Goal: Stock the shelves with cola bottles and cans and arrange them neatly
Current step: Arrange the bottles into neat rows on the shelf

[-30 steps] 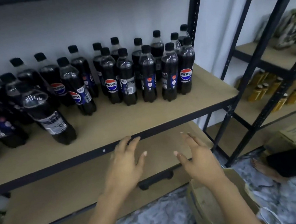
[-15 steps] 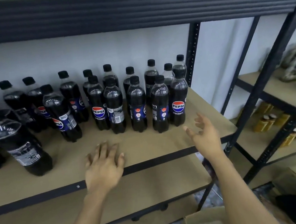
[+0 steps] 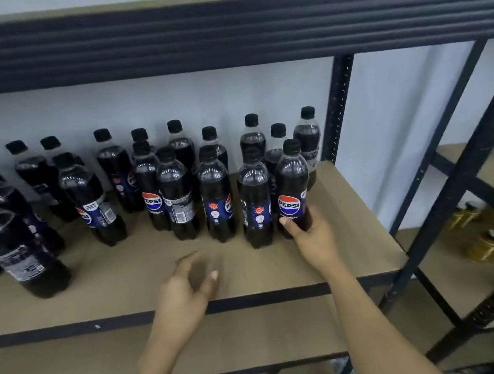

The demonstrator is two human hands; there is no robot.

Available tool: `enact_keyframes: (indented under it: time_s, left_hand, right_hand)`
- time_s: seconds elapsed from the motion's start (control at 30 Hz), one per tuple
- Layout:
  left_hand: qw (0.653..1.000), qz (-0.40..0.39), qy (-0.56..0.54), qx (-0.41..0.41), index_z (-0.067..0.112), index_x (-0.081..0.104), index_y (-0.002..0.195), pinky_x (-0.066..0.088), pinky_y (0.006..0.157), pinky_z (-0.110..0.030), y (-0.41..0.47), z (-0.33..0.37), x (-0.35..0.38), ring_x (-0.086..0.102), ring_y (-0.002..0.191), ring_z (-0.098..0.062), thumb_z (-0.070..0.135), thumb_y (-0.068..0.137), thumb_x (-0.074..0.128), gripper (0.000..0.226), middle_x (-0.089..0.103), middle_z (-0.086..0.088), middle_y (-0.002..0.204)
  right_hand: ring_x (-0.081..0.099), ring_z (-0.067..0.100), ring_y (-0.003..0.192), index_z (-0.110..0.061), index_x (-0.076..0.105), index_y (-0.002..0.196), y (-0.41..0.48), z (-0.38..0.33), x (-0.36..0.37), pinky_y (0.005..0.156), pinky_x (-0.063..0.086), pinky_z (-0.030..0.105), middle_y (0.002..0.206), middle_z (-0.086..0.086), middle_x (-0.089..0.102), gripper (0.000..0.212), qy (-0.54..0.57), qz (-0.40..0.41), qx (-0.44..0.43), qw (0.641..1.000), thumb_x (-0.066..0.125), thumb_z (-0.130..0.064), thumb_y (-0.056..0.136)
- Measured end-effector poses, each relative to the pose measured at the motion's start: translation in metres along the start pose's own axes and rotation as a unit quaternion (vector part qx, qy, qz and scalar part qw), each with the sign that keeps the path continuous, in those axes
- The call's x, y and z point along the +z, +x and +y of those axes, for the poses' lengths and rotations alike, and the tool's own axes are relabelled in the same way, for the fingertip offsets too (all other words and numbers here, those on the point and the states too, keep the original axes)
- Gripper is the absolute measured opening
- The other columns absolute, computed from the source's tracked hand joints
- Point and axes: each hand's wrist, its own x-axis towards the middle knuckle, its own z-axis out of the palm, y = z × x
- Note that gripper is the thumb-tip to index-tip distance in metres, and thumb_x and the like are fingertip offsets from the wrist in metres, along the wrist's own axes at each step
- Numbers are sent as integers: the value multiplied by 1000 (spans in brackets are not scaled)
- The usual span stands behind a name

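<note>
Several black-capped cola bottles stand in rows on the middle shelf board [image 3: 351, 236]. My right hand [image 3: 314, 240] grips the base of the rightmost front bottle [image 3: 291, 182], whose Pepsi logo faces me. My left hand [image 3: 186, 287] hovers blurred over the shelf's front part, fingers loosely curled, holding nothing. Next to the held bottle stands another front-row bottle [image 3: 254, 198]. Larger bottles [image 3: 17, 250] crowd the left end of the shelf.
A dark shelf beam [image 3: 223, 34] runs overhead. A black upright post [image 3: 336, 110] bounds the shelf on the right. A neighbouring rack at right holds yellow jars [image 3: 489, 245]. A lower shelf board [image 3: 255, 338] lies beneath.
My right hand has reached forward and taken hold of the rightmost front bottle. My left hand lifted off the shelf edge and moved right. The camera moved closer.
</note>
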Motion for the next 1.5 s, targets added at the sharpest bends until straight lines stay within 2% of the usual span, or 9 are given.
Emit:
enact_keyframes:
  time_s: [0.13,0.37,0.5,0.7,0.87,1.1,1.2,1.33,1.5]
  left_hand:
    - [995,12,-99,10,32,44,146,41,109,-27,28,62,47,51,129,-2,40,85,77,69,54,22,136]
    - [981,108,-161,15,33,47,136,52,101,-33,59,99,89,60,114,1,34,81,81,65,66,19,120]
    - [976,126,-179,-11,37,51,133,53,97,-28,41,92,82,62,105,7,34,80,82,61,68,25,111]
    - [963,197,-179,-32,26,55,131,42,75,1,7,58,34,59,93,18,19,80,84,58,64,28,102]
    - [960,222,-165,-38,16,52,134,39,71,5,8,19,-14,54,88,27,19,82,82,60,57,29,103]
    - [970,188,-154,-21,9,45,140,39,80,5,41,-26,-53,53,96,28,6,82,80,68,58,20,115]
    - [975,181,-127,-30,18,47,140,42,86,-1,50,-43,-61,57,103,18,20,82,82,67,64,15,117]
    - [991,100,35,-85,22,46,137,47,99,-38,51,-62,-63,56,123,-23,50,81,76,69,63,-2,128]
    - [950,23,285,-123,36,17,157,-1,120,-62,36,-83,-66,0,155,-24,87,84,20,89,10,10,168]
  right_hand:
    - [61,-7,98,-33,56,115,0,2,-2,83,50,21,104,-23,66,34,-14,5,-13,1000,77,-36,88]
    - [62,-8,98,-44,52,113,1,6,-8,82,50,21,106,-24,66,36,-3,3,-16,1000,77,-41,86]
    - [62,-7,98,-43,53,114,2,7,-9,85,51,23,105,-24,66,36,-6,-7,-8,1000,76,-44,86]
    - [63,0,101,-44,55,114,4,10,-9,85,51,26,111,-16,67,38,-5,3,-21,1000,78,-45,84]
    - [61,11,104,-44,51,114,1,9,-7,85,48,28,113,-8,63,44,-34,-5,-27,999,79,-49,80]
    - [65,2,103,-38,59,121,-25,0,11,90,55,28,115,-14,69,55,-53,-55,-35,996,85,-49,73]
    - [65,-1,104,-35,59,126,-49,-11,28,90,54,25,114,-18,69,60,-55,-94,-38,993,84,-50,74]
    - [63,-11,101,-47,53,120,-73,-29,62,79,48,6,109,-28,67,53,-63,-151,-49,985,84,-45,76]
    - [62,-11,103,-42,56,128,-76,-39,112,86,47,7,107,-32,66,55,-83,-153,-73,982,82,-46,79]
